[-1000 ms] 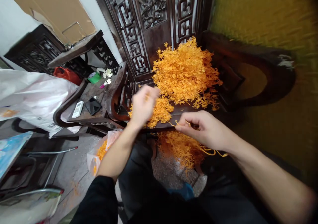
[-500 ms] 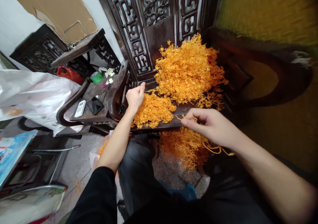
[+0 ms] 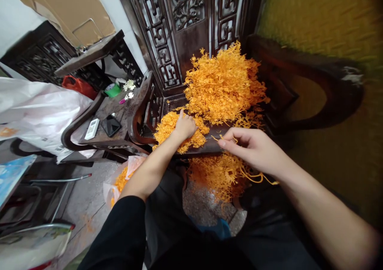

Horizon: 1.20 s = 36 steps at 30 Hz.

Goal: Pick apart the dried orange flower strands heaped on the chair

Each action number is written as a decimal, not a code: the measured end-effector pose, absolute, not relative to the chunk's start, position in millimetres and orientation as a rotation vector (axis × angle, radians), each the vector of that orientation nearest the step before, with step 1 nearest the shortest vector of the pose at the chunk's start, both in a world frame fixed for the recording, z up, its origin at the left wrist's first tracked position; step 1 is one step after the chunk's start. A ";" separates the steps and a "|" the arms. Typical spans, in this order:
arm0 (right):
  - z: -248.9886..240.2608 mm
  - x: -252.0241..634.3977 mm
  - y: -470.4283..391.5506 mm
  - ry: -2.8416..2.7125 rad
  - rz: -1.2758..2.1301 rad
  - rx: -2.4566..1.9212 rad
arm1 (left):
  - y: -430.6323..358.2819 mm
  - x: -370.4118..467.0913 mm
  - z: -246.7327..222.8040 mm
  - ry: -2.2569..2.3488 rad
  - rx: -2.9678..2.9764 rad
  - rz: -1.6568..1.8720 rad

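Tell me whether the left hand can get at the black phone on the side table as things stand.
Probably yes: the left hand rests on the small orange heap, and only the chair's curved armrest stands between it and the black phone, which lies uncovered.

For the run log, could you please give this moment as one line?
left hand: resting on small orange pile | right hand: pinching orange strands | big orange heap: on chair seat

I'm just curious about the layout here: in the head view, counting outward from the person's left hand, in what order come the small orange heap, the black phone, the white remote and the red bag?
From the left hand:
1. Small orange heap, right under the hand on the dark seat.
2. Black phone, to the left on the side table.
3. White remote, just left of the phone.
4. Red bag, far left, behind the table.
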State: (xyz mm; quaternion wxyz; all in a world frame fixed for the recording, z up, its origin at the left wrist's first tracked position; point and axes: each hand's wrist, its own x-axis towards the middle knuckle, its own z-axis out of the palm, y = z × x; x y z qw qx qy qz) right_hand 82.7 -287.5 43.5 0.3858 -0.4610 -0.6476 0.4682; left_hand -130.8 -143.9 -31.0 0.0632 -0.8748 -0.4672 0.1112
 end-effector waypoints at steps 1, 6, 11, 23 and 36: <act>43.4 84.3 -287.6 -1.629 1.195 -1.180 | -144.0 -130.7 -31.3 -1.419 -2.649 0.357; 43.0 94.8 -286.8 -1.449 1.162 -1.216 | -139.7 -137.1 -18.4 -1.472 -2.726 0.344; 45.8 104.5 -283.4 -1.081 1.189 -1.121 | -133.6 -156.0 13.3 -1.703 -2.880 -0.251; 45.3 109.0 -262.9 -0.845 1.232 -1.072 | -239.4 -94.3 48.1 -1.489 -3.968 -0.684; 48.9 72.8 -292.6 -2.076 0.181 -0.801 | -234.4 -105.9 56.2 -1.729 -4.044 -1.506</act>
